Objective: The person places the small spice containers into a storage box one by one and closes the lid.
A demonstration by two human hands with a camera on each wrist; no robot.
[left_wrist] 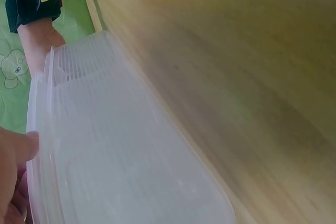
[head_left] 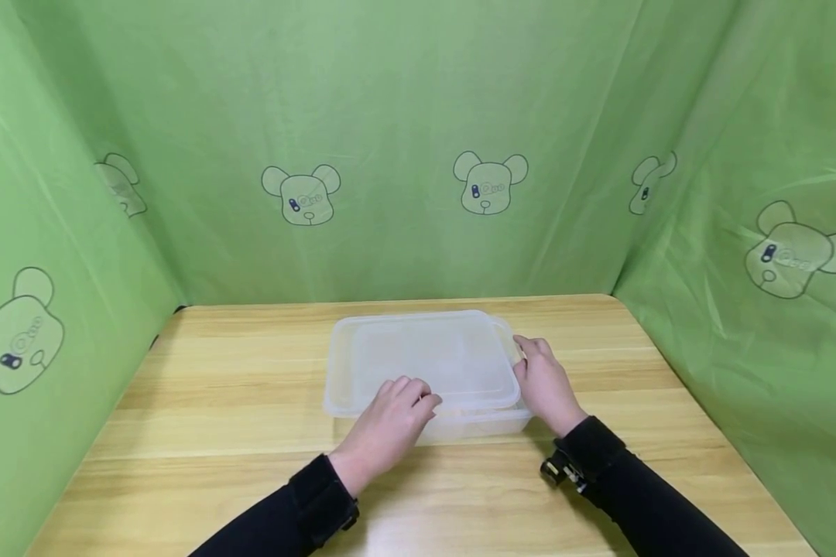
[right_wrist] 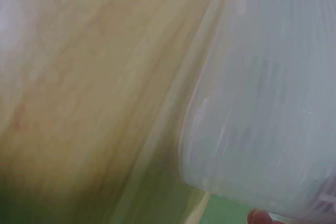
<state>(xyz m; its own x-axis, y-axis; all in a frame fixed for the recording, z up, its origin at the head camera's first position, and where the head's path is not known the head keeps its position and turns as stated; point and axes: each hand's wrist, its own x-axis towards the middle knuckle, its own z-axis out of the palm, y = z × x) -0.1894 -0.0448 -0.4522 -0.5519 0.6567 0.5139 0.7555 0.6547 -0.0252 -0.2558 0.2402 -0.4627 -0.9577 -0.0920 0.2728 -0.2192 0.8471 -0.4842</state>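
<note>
A translucent rectangular plastic box (head_left: 474,428) stands on the wooden table, with its matching lid (head_left: 425,356) lying over it, shifted to the left so part of the box's right rim shows. At the lid's front edge, my left hand (head_left: 397,418) pinches the rim; its thumb (left_wrist: 31,145) lies on that rim in the left wrist view. My right hand (head_left: 546,387) grips the right side of the box. Only the right hand's fingertips (right_wrist: 260,216) show at the bottom of the right wrist view, the rest being out of frame.
The wooden table (head_left: 237,387) extends on both sides of the box and in front of it. Green cloth (head_left: 390,93) with printed bear heads encloses the table at the back, left and right.
</note>
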